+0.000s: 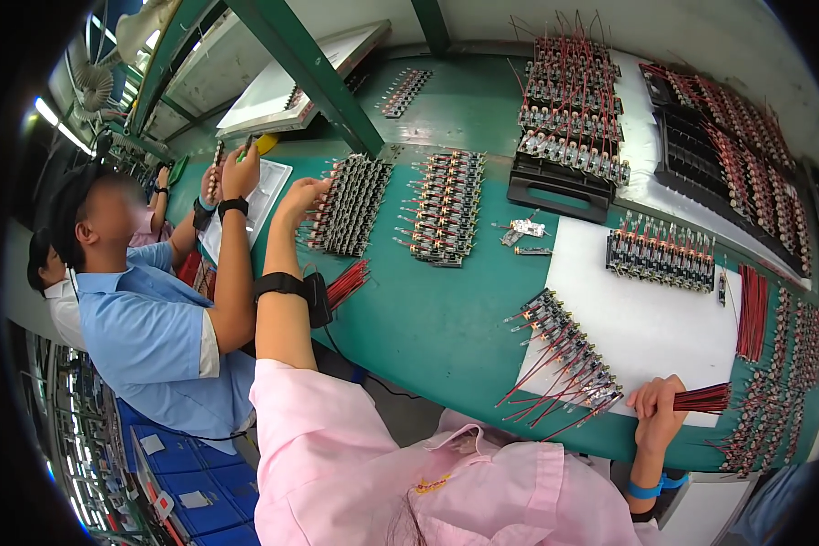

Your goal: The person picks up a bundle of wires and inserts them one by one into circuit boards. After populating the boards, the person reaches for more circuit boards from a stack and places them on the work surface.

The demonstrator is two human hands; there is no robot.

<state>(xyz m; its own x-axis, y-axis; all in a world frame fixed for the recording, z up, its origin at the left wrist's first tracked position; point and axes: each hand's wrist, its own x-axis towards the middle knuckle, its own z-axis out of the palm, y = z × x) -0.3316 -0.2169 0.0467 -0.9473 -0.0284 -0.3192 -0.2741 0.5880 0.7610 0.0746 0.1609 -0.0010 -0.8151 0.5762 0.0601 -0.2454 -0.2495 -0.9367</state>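
The left hand (308,198) lies against the left edge of a stack of circuit boards (353,205), at the left of the green bench (400,318); whether its fingers pinch a board cannot be told. The right hand (657,407), near right, is curled around a bundle of red wires (703,399). Left of it, a row of wired boards (578,350) rests partly on a white sheet (664,328).

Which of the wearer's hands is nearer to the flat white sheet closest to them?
Right. The right hand is at the near edge of the white sheet; the left hand is well left of it, at a block of circuit boards.
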